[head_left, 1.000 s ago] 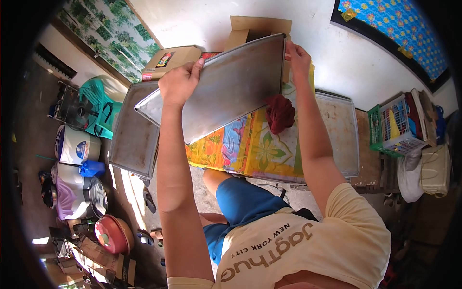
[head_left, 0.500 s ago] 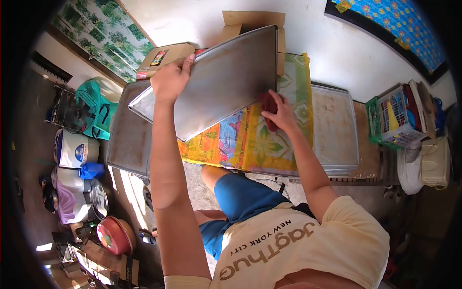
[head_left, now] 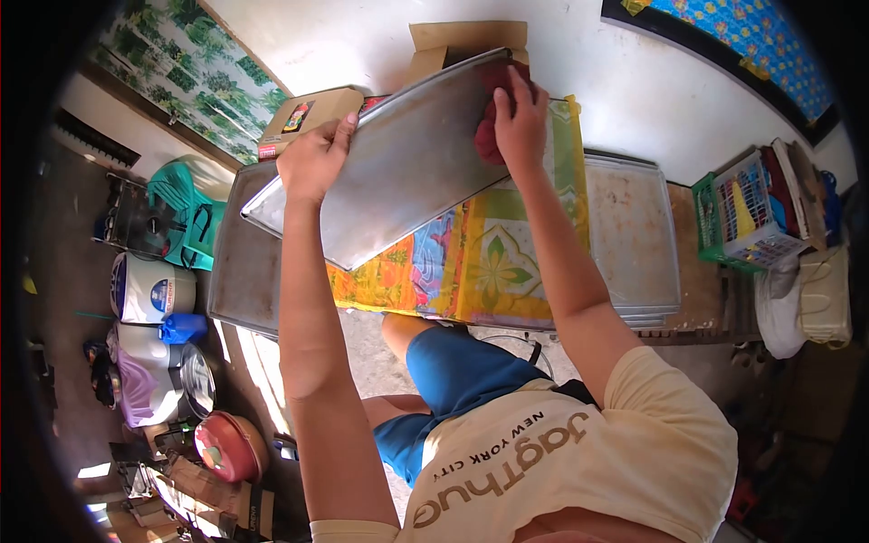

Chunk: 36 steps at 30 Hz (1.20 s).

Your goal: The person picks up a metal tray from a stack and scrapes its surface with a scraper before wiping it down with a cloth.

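A flat grey metal tray [head_left: 398, 163] is held up at a tilt above a table covered with a patterned cloth [head_left: 498, 271]. My left hand [head_left: 315, 161] grips the tray's upper left edge, thumb on its face. At the tray's right end, my right hand [head_left: 520, 122] presses a dark red cloth [head_left: 490, 136] against the metal, with the fingers bent over the cloth. Part of the tray's right edge is hidden behind the cloth and this hand.
Stacked trays [head_left: 629, 240] lie on the right, another tray [head_left: 249, 262] on the left. Cardboard boxes [head_left: 312, 113] stand along the wall. Beyond are a basket [head_left: 738, 213] on the right, a green chair [head_left: 186, 204] and a red basin [head_left: 226, 448] on the left.
My right hand and the red cloth have moved up from near the tray's lower right corner to its upper right part. My left hand still grips the tray, whose tilt has changed slightly.
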### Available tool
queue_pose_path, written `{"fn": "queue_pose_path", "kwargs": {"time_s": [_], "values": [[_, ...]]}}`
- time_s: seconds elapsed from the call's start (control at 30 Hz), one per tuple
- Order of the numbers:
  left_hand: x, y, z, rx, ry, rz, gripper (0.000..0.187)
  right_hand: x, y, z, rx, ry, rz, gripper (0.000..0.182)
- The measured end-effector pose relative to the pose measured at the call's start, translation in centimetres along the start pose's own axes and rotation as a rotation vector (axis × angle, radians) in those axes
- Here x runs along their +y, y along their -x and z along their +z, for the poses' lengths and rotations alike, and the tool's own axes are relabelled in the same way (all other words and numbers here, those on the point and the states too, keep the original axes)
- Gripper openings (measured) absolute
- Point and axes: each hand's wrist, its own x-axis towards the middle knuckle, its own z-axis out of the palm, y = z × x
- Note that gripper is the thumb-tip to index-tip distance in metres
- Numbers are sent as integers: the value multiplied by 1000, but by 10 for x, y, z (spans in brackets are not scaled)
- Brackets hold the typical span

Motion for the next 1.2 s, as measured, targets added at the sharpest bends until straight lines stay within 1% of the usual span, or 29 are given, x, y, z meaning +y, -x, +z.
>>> {"fn": "queue_pose_path", "kwargs": {"time_s": [0.03, 0.13, 0.2, 0.27, 0.3, 0.4, 0.43, 0.53, 0.63, 0.73, 0.87, 0.93, 1.03, 1.13, 1.17, 1.2], "values": [[1, 1, -1, -12, -7, 0, 65, 4, 1, 6, -56, 82, 15, 43], [-1, -5, -2, -2, -22, 3, 65, 40, 39, 23, -108, 195, 155, 38], [-5, -6, 2, 12, -11, 3, 65, 58, 66, 17, -293, 311, 368, 39], [-7, -8, 5, 25, 20, 16, 65, 75, 75, 6, -416, 340, 523, 37], [-6, -8, 5, 0, 24, 14, 65, 81, 78, -1, -476, 355, 599, 36], [-5, -10, 2, -24, 21, 6, 66, 91, 66, -11, -303, -42, 551, 33], [-5, -10, 3, -12, 10, 5, 66, 90, 59, -5, -142, -232, 490, 33], [-5, -9, 3, 0, 3, 2, 66, 78, 23, 7, -77, -542, 435, 35], [0, -4, -1, -7, 7, 0, 62, 69, -2, 16, -73, -353, 335, 34], [2, -3, -2, -16, -7, 0, 61, 72, -9, 19, -126, -188, 270, 34], [1, -4, -1, -2, -5, 0, 61, 79, -6, 17, -96, -374, 326, 32], [1, -5, 0, 4, -13, 5, 60, 70, -7, 6, -59, -496, 375, 31], [2, -5, -2, 2, 1, -16, 60, 47, -15, 1, 106, -765, 339, 28], [2, -2, 1, -1, 21, -7, 60, 66, -9, 24, 0, -555, 308, 29], [2, -3, 0, 8, 25, 1, 60, 74, -6, 30, -1, -500, 297, 29], [1, -4, 1, 27, 28, 11, 60, 79, -6, 34, -15, -529, 327, 30]]}}
